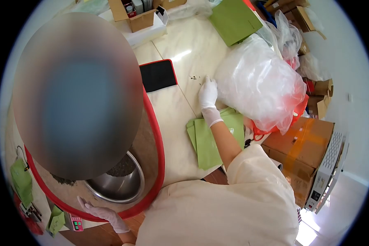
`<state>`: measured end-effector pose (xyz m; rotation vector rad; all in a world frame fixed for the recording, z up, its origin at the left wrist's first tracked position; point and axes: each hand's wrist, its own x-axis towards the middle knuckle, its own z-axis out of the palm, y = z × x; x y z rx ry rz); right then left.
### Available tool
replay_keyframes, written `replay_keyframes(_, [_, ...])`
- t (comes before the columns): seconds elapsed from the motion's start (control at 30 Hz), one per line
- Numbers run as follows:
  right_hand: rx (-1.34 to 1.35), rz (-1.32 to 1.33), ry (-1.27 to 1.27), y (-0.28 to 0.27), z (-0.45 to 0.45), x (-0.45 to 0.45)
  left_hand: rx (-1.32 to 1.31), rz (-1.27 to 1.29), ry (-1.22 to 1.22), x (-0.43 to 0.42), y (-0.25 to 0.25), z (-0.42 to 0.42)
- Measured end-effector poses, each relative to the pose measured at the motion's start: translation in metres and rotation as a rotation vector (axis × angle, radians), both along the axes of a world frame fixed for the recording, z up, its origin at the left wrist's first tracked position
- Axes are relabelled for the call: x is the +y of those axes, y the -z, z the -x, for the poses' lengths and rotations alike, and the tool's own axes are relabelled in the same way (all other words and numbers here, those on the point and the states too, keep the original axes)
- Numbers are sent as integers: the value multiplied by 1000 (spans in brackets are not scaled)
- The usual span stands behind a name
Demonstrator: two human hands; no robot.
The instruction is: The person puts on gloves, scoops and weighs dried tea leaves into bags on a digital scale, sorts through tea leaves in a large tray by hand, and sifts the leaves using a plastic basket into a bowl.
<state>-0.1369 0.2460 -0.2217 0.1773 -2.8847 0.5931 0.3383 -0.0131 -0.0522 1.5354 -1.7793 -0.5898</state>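
Note:
My right hand (209, 93), in a white glove, rests on the pale tabletop with its fingers drawn together. A few small dark bits (194, 77) lie just beyond its fingertips. What the fingers hold, if anything, is hidden. My left hand (100, 211), gloved too, is open, its fingers apart, at the red rim (131, 211) of a large round tray. Close to it inside the tray is a steel bowl (123, 188) with dark loose leaf-like material (124, 167) in it. A blurred oval covers much of the tray.
Green paper bags (211, 141) lie below my right forearm. A large clear plastic bag (260, 82) bulges to the right. A black red-edged mat (158, 76) lies left of my right hand. Cardboard boxes (301, 143) stand at right; a pink scale (76, 222) is at lower left.

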Motion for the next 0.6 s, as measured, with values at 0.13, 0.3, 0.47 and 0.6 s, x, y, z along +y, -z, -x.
replay_keyframes(0.13, [-211,37,215,-4,-8,-6,-2,5,-11,3,-3,2])
replay_keyframes(0.3, [-379,183,291,9,15,-18,-23,-37,-19,8,-5,2])
replay_keyframes(0.47, [-389,272,116,6,33,-27,-25,-39,-28,6,-6,11])
replay_keyframes(0.6, [-208,422,171,6,38,-13,-60,-17,-65,7,-10,8])
